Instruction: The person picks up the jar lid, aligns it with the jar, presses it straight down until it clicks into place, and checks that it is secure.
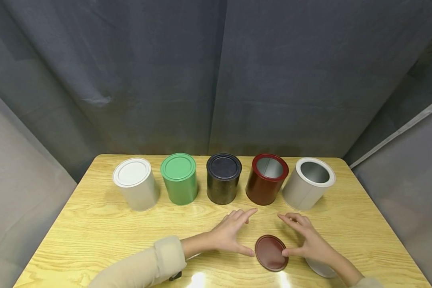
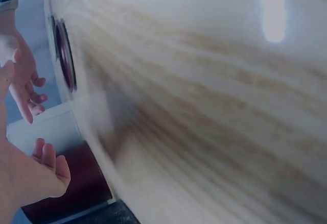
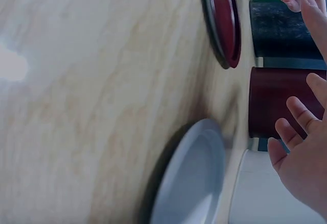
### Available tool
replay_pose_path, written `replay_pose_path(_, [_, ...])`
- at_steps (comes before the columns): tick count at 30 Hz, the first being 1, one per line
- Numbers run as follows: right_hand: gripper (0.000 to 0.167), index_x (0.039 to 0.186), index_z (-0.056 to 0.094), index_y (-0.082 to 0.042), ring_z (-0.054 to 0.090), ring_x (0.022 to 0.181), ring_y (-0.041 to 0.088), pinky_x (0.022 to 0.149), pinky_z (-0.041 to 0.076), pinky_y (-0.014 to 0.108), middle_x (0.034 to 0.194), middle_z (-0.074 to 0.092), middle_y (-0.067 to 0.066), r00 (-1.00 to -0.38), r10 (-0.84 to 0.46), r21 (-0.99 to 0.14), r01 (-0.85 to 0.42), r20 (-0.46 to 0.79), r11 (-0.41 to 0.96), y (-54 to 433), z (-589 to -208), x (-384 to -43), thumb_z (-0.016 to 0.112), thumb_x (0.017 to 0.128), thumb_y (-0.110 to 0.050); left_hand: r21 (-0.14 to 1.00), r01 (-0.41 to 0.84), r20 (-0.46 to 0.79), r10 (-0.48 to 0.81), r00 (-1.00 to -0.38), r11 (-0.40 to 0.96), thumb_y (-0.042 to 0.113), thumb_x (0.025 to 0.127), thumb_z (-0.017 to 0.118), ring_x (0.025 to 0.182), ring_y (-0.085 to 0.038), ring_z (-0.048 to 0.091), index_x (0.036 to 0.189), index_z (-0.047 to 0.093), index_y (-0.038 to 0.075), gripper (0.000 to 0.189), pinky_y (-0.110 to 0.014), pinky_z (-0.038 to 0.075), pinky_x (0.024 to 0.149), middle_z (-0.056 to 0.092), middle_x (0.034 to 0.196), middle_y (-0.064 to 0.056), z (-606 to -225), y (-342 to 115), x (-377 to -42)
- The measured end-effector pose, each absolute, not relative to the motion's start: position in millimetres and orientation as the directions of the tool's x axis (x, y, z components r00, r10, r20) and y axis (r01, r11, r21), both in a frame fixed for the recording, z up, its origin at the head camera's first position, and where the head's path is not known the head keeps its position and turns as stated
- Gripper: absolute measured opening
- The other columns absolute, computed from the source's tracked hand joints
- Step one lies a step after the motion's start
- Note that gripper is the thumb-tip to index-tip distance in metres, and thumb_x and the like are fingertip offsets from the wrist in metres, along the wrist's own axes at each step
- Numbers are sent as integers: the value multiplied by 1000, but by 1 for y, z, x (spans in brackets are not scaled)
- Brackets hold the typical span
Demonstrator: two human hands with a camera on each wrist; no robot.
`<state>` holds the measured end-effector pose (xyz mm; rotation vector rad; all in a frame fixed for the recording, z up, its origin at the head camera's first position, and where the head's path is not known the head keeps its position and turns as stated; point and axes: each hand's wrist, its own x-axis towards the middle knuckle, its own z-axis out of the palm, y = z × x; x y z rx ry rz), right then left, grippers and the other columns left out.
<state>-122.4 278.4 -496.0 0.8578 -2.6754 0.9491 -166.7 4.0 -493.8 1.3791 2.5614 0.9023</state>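
A dark red lid [image 1: 271,254] lies flat on the table between the two hands. To its left is my left hand [image 1: 231,233], fingers extended and thumb spread wide, holding nothing. My right hand [image 1: 307,237] hovers on the other side, thumb and fingers apart; its thumb tip overlaps the lid's right edge in the head view. Under the right wrist, partly covered, rests a white lid [image 3: 191,175]. Beyond the hands stand an uncovered dark red can [image 1: 263,188] and an uncovered white can [image 1: 302,192], their metal insides showing.
Further left in the same row are a black can [image 1: 222,186], a green can [image 1: 181,186] and another white can [image 1: 140,196], all with lids on. A grey curtain [image 1: 158,80] hangs behind the wooden table [image 1: 93,236]. A small dark object [image 1: 175,276] shows beside the left sleeve.
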Motion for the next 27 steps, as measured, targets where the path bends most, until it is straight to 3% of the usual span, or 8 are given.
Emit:
replay_pose_path(5, [88,131,49,-10,35,102,18,74,32,46,118,45,3,-809,-489,-500,-587,327,637,281,-504,-121,85,54,-33,518,729,111,810,-575,447,55,64,75,92,-6,35,146,14,21,108,-20,30,73,45,108,-1,-497,8,-162])
replay_pose_path(13, [93,132,49,-16,31,109,26,77,26,46,124,42,14,-842,-497,-428,-536,210,728,283,-514,-116,76,54,-60,503,724,19,831,-555,472,57,62,74,96,-5,33,146,17,20,108,-19,27,74,38,120,1,-507,15,-163])
replay_pose_path(19, [93,132,49,-15,30,111,27,78,23,48,125,41,14,-857,-483,-442,-509,181,738,284,-514,-114,76,54,-60,537,705,-21,843,-538,463,55,64,75,98,-5,32,146,17,19,107,-18,26,76,36,122,1,-514,20,-168])
replay_pose_path(27, [99,131,49,-12,31,112,33,77,22,48,125,42,18,-829,-531,-415,-552,176,723,284,-514,-112,72,51,-65,513,697,-63,832,-552,501,57,64,73,95,-4,31,146,18,20,106,-18,25,73,39,119,4,-519,23,-169])
